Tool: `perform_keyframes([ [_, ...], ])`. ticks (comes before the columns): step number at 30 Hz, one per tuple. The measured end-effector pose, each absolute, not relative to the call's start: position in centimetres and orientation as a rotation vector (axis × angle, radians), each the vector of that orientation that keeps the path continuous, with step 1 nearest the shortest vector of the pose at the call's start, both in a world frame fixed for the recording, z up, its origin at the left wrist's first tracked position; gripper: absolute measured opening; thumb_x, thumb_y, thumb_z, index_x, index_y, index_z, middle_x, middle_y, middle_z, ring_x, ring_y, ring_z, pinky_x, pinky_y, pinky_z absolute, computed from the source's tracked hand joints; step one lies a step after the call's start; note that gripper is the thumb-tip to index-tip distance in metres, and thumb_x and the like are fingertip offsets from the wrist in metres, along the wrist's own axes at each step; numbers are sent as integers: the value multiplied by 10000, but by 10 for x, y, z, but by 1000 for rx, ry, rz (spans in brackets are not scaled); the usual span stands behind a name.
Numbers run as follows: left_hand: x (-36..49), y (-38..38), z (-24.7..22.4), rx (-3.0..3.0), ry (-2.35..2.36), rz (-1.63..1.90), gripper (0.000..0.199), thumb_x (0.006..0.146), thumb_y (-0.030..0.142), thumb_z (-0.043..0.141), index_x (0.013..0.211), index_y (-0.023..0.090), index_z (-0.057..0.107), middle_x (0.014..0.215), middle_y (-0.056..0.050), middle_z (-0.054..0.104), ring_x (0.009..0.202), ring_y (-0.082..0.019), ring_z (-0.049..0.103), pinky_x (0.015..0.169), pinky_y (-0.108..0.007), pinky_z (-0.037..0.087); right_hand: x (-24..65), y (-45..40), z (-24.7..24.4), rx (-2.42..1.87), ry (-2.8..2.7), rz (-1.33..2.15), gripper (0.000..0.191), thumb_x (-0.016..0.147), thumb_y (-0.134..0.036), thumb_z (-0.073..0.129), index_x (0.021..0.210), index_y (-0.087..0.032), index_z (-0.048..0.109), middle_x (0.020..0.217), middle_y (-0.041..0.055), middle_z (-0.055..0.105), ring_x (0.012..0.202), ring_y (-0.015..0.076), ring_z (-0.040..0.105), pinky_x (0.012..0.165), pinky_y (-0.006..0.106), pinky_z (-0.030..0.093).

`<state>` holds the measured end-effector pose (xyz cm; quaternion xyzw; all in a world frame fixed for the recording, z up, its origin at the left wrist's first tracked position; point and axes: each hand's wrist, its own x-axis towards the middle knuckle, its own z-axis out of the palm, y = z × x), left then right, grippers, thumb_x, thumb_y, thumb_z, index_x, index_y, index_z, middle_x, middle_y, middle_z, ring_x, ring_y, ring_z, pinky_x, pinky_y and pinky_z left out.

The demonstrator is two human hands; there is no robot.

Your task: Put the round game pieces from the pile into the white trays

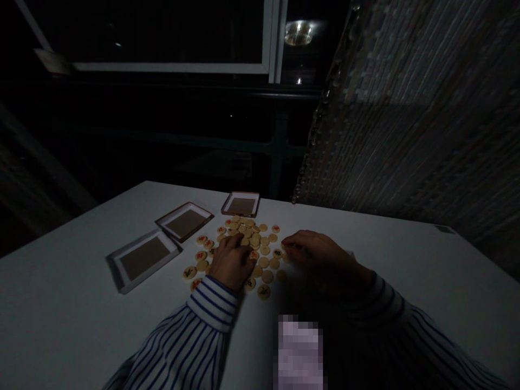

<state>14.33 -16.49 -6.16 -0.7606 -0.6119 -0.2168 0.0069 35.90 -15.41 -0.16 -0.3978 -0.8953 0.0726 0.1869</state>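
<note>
A loose pile of round wooden xiangqi pieces [264,292] lies on the white table [81,303], several showing red or black characters and others plain side up. Over the left part of the pile rests my left hand [232,264], its fingers bent and apart and its thumb beside a red-marked piece [254,255]. My right hand [319,250] is at the pile's right edge, with fingertips drawn together near a black-marked piece [278,253]. Whatever those fingertips hold is hidden in shadow.
Three shallow box parts stand beyond and left of the pile: a pale one [122,281], a brown-edged one [160,222] and another brown-edged one [240,215]. A bead curtain [390,135] hangs behind the table's right side. A window frame [170,67] is at the back.
</note>
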Motion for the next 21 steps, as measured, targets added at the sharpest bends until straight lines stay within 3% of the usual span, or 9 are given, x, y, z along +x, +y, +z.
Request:
perform_keyframes([
  [21, 141, -163, -62, -2455, -2000, -632, 274, 700, 383, 564, 937, 289, 662, 1229, -70, 454, 1129, -306, 361, 898, -478, 352, 359, -157, -6, -1063, -2527, 215, 257, 807, -276, 458, 1008, -175, 582, 958, 64, 626, 864, 159, 571, 768, 297, 440],
])
